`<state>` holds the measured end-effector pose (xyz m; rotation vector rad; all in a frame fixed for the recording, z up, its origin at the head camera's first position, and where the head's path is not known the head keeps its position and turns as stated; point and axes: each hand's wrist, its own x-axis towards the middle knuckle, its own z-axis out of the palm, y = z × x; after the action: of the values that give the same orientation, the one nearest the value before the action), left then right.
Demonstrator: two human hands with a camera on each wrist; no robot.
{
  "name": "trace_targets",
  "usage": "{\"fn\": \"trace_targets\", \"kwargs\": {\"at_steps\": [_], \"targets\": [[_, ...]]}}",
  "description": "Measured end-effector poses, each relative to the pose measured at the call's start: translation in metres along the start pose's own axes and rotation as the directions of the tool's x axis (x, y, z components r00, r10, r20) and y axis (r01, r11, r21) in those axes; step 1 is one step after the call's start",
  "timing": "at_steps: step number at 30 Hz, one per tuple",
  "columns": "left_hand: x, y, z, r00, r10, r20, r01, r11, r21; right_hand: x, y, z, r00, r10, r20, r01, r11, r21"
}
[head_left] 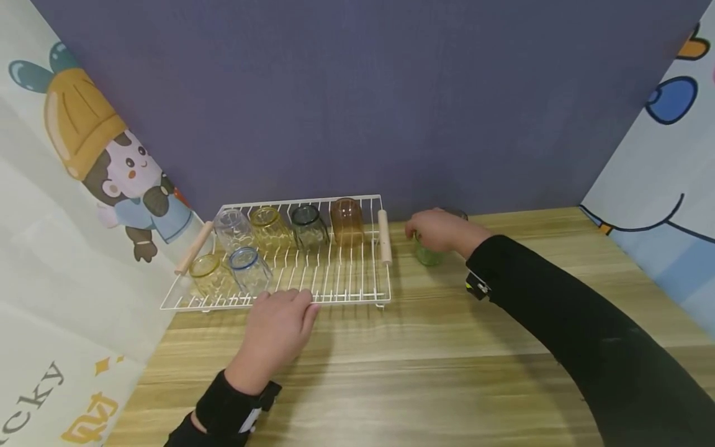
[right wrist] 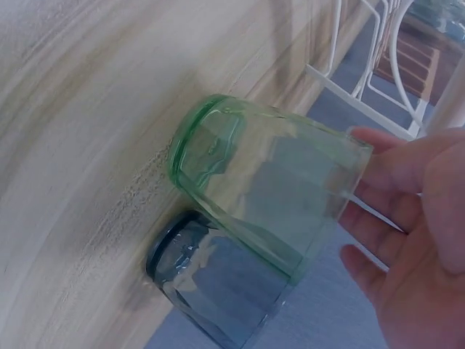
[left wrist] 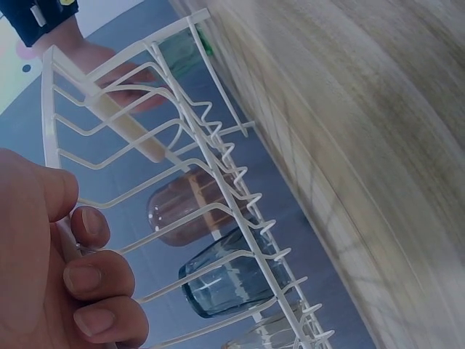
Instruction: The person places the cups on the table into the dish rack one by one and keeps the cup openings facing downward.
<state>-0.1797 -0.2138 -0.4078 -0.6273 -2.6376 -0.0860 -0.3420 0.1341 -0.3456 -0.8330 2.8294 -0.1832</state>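
My left hand (head_left: pixel 281 323) grips the front rail of a white wire rack (head_left: pixel 313 302), its fingers curled round the wire in the left wrist view. To the right of the rack, my right hand (head_left: pixel 444 231) holds a green glass (right wrist: pixel 269 182) from above, fingers at its upper rim. The thick green base is low, close over the wooden table. Beside it stands a dark blue-grey glass (right wrist: pixel 218 276), mostly hidden behind my right hand in the head view.
In the rack's back row are a clear glass (head_left: pixel 233 230), a yellow glass (head_left: pixel 270 230), a dark glass (head_left: pixel 310 230) and an amber glass (head_left: pixel 347 221). Another yellow glass (head_left: pixel 211 274) and a blue-rimmed glass (head_left: pixel 250 271) sit at front left. A wooden handle (head_left: pixel 385 237) borders the rack's right end.
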Motion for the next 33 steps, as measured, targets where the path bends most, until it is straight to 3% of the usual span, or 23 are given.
{"fn": "trace_targets", "kwargs": {"at_steps": [9, 18, 33], "targets": [[-0.001, 0.002, 0.0, 1.0, -0.01, 0.006, 0.01, 1.0, 0.001, 0.011, 0.002, -0.001, 0.991, 0.054, 0.12, -0.056, 0.998, 0.011], [0.001, 0.002, -0.001, 1.0, -0.005, -0.017, 0.005, 1.0, 0.007, 0.022, 0.006, 0.001, 0.983, 0.035, 0.183, -0.036, 0.999, 0.002], [0.001, 0.002, 0.0, 1.0, -0.008, 0.002, 0.008, 1.0, 0.005, 0.019, 0.007, 0.007, 0.98, -0.011, 0.197, 0.016, 1.0, -0.022]]}}
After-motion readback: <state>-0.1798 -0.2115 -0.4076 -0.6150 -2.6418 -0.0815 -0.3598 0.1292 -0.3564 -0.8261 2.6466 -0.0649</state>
